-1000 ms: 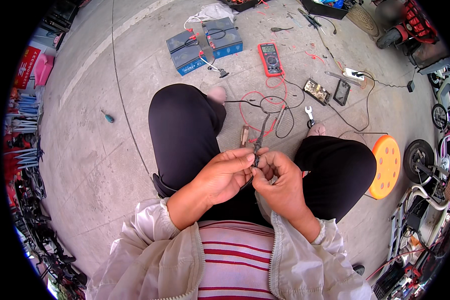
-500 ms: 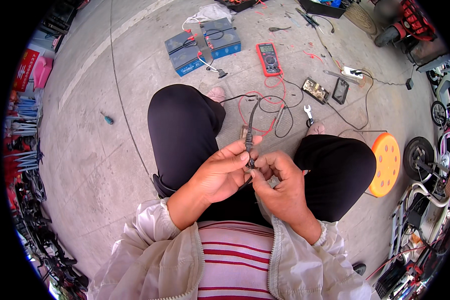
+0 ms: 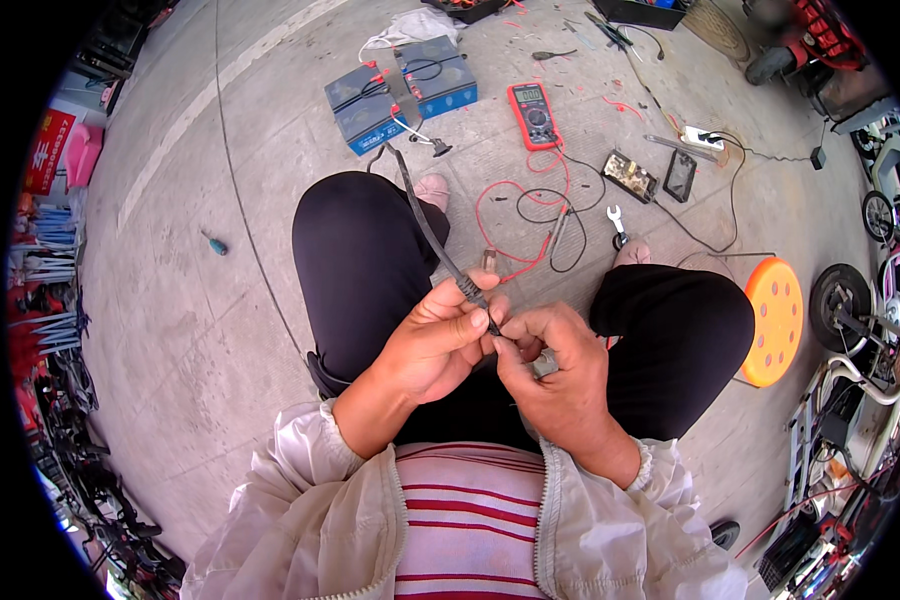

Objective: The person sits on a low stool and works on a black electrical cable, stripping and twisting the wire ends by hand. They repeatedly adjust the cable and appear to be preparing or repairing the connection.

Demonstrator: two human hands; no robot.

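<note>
My left hand [image 3: 435,345] is closed around a black cable [image 3: 432,240] at its ribbed strain-relief sleeve [image 3: 470,289]. The cable slants up and left from my fingers, its far end hanging over my left knee. Close beside it, my right hand [image 3: 565,370] pinches the cable's near end between thumb and fingers. A small greyish piece shows under the right fingers, too covered to name. My fingertips hide most of the cable's tip. Both hands are held above my lap, between my spread knees.
Ahead lie two blue batteries [image 3: 370,105], a red multimeter [image 3: 532,115] with looped leads, an opened circuit board case [image 3: 630,176], its black cover [image 3: 680,175], a wrench [image 3: 618,226] and a power strip [image 3: 703,138]. An orange stool [image 3: 774,322] stands right; a screwdriver [image 3: 216,243] lies left.
The cable has swung from nearly upright to slanting left, its far end now over my left knee. Both hands stay close together on its near end, with the fingers shifted slightly.
</note>
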